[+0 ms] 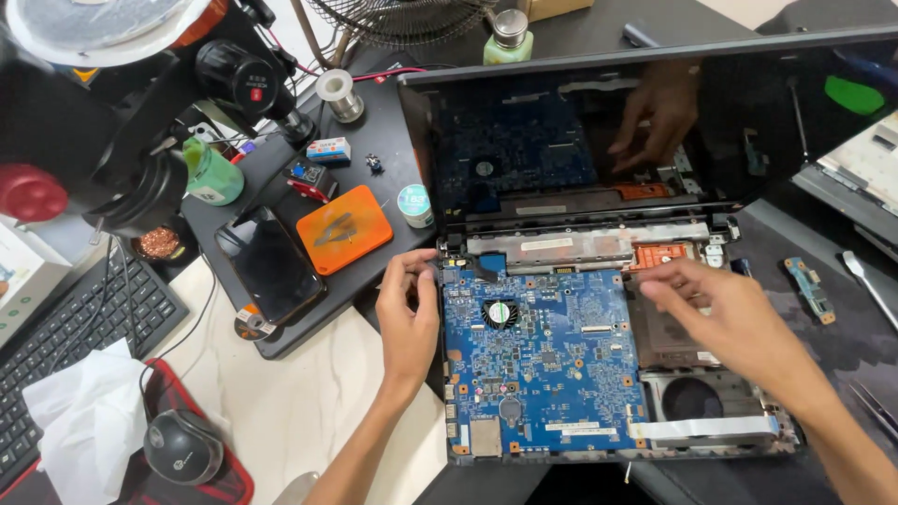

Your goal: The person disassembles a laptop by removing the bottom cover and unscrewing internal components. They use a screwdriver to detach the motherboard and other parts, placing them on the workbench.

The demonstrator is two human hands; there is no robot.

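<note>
An opened laptop lies in front of me, its dark screen (655,112) tilted up and mirroring the inside. A blue motherboard (543,365) with a small round fan (500,313) fills the left of the laptop base (711,430). My left hand (410,313) rests on the board's upper left edge, fingers curled against the corner. My right hand (725,313) hovers over the right side of the base, fingers spread, near an orange part (659,254) by the hinge. Neither hand holds a tool.
A black mat (374,140) on the left carries a phone (269,265), an orange pad (343,229), a solder spool (339,93), small jars and a microscope (140,122). Keyboard (75,327), tissue (89,411) and mouse (182,446) lie lower left. A small blue circuit strip (809,288) and tweezers (875,407) lie right.
</note>
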